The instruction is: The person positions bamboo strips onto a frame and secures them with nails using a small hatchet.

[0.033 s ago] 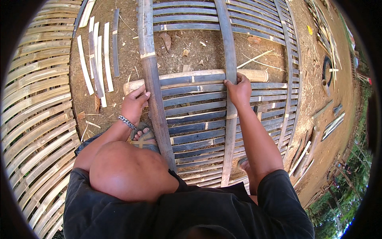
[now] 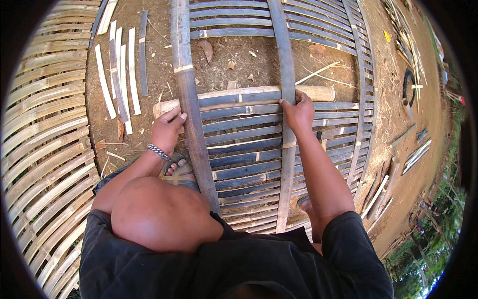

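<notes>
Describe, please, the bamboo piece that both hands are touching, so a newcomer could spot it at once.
Start at the dark woven bamboo panel lying on the dirt. Along its top edge runs one pale round pole, with the left hand at one end and the right hand nearer the other. Unlike the flat dark slats below, it is thick, round and light tan.

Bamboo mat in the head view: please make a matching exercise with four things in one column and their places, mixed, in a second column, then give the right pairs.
Things:
1. left hand
2. right hand
3. loose bamboo strips
4. sandalled foot

Places:
A. lying on the bare ground at the upper left
B. on the left end of the pale bamboo pole
C. just below the left wrist, beside the thick upright bamboo
D. on the pole where the middle upright slat crosses it

Pairs: 1-B, 2-D, 3-A, 4-C
</notes>
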Tool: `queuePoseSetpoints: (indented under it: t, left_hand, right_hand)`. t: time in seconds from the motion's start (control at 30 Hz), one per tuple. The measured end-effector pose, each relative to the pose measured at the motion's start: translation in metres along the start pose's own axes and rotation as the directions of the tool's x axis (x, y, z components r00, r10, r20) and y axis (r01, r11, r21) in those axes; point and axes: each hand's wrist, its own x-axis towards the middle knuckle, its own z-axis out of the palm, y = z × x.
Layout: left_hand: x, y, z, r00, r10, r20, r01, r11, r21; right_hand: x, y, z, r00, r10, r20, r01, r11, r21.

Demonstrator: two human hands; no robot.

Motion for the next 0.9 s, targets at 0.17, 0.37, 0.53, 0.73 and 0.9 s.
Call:
queuePoseSetpoints:
  t: [0.17,0.37,0.53,0.73,0.9]
  left_hand:
    - [0.008,-0.015,-0.004,0.992,0.054,-0.110,-0.043,0.994,0.101]
    - [0.009,-0.010,0.001,0.995,-0.041,-0.092,0.042,0.999,0.013]
    - [0.014,-0.014,-0.004,0.992,-0.061,-0.106,0.060,0.998,-0.021]
    - [0.011,-0.008,-0.003,0.995,-0.067,-0.076,0.067,0.998,0.001]
    - [0.012,-0.009,-0.002,0.996,-0.047,-0.078,0.048,0.999,0.007]
  right_hand:
    - [-0.011,-0.024,-0.013,1.000,-0.003,-0.028,-0.003,0.976,-0.218]
    - [-0.017,-0.016,0.003,0.985,-0.002,-0.171,-0.032,0.981,-0.194]
    - [-0.012,-0.002,0.017,0.982,-0.002,-0.191,-0.010,0.998,-0.058]
    - [-0.011,0.000,0.019,0.982,-0.024,-0.187,0.019,0.999,-0.032]
    - [-0.010,-0.003,0.016,0.993,0.019,-0.114,-0.021,1.000,-0.017]
